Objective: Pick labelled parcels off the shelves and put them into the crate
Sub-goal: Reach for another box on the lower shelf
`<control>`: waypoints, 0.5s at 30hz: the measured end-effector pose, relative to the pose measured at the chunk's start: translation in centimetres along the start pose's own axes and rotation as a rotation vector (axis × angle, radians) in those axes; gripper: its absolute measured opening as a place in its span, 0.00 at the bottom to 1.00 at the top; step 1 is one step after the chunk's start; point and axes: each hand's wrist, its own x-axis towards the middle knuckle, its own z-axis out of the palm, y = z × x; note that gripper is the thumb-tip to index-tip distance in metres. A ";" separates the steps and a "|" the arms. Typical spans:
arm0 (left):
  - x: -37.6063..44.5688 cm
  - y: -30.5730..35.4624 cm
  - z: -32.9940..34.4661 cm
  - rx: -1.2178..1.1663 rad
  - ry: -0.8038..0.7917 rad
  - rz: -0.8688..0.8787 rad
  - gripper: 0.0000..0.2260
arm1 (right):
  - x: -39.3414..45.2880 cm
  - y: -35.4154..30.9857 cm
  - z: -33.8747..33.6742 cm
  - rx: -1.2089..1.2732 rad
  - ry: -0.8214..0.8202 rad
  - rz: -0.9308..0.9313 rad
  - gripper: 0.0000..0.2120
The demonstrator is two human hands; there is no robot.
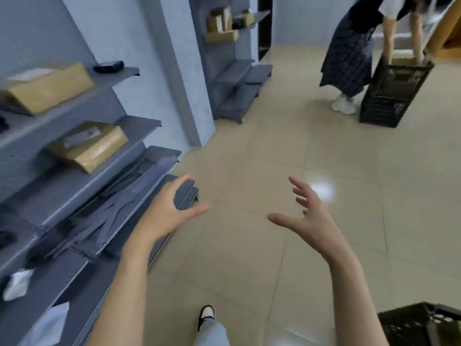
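Both my hands are held out over the tiled floor and hold nothing. My left hand (169,208) is open, fingers spread, just off the end of the lower grey shelves (82,186). My right hand (305,213) is open too, palm turned inward. A tan labelled parcel (87,146) lies on the middle shelf to my left. A larger tan parcel (47,87) lies on the shelf above it. The corner of a black crate (424,325) shows at the bottom right, by my right forearm.
Another person (354,53) stands at the far right, bent over a second black crate (394,93). A far shelf unit (234,71) holds more tan parcels (220,23). Small white packets (17,283) and a dark item (108,66) lie on my shelves. My shoe (205,314) is below.
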 end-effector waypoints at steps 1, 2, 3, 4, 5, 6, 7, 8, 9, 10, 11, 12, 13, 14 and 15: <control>0.5 -1.3 -1.5 -0.007 0.028 -0.025 0.44 | 1.4 -0.9 1.8 -0.013 -0.037 -0.013 0.40; 1.0 -2.7 -2.9 -0.018 0.055 -0.052 0.44 | 2.9 -1.7 3.6 -0.028 -0.071 -0.025 0.40; 1.7 -4.1 -4.2 -0.030 0.080 -0.079 0.45 | 4.4 -2.5 5.4 -0.042 -0.102 -0.035 0.40; 2.4 -5.4 -5.5 -0.040 0.102 -0.103 0.45 | 6.0 -3.2 7.2 -0.053 -0.132 -0.041 0.40; 3.3 -6.7 -6.8 -0.048 0.123 -0.122 0.45 | 7.6 -3.9 9.1 -0.063 -0.160 -0.045 0.40; 4.1 -8.1 -8.1 -0.059 0.145 -0.138 0.45 | 9.2 -4.5 11.1 -0.072 -0.188 -0.048 0.39; 5.0 -9.5 -9.3 -0.077 0.168 -0.154 0.44 | 10.8 -5.1 13.2 -0.079 -0.218 -0.055 0.39; 5.9 -11.0 -10.5 -0.100 0.193 -0.173 0.44 | 12.5 -5.7 15.3 -0.084 -0.251 -0.063 0.39; 6.7 -12.5 -11.8 -0.121 0.214 -0.196 0.43 | 14.2 -6.2 17.4 -0.091 -0.286 -0.069 0.39; 7.5 -14.0 -13.0 -0.128 0.230 -0.222 0.43 | 15.8 -6.7 19.6 -0.097 -0.318 -0.072 0.39; 8.2 -15.4 -14.3 -0.127 0.241 -0.249 0.43 | 17.4 -7.3 21.7 -0.100 -0.345 -0.071 0.39; 8.9 -16.8 -15.6 -0.129 0.250 -0.274 0.42 | 18.9 -7.9 23.8 -0.098 -0.368 -0.071 0.39; 9.6 -18.1 -16.8 -0.140 0.267 -0.297 0.42 | 20.3 -8.6 25.9 -0.095 -0.389 -0.071 0.40; 10.2 -19.4 -18.1 -0.151 0.293 -0.319 0.41 | 21.6 -9.2 27.9 -0.096 -0.413 -0.073 0.40; 10.9 -20.8 -19.3 -0.153 0.324 -0.340 0.40 | 22.8 -9.7 29.8 -0.099 -0.442 -0.074 0.40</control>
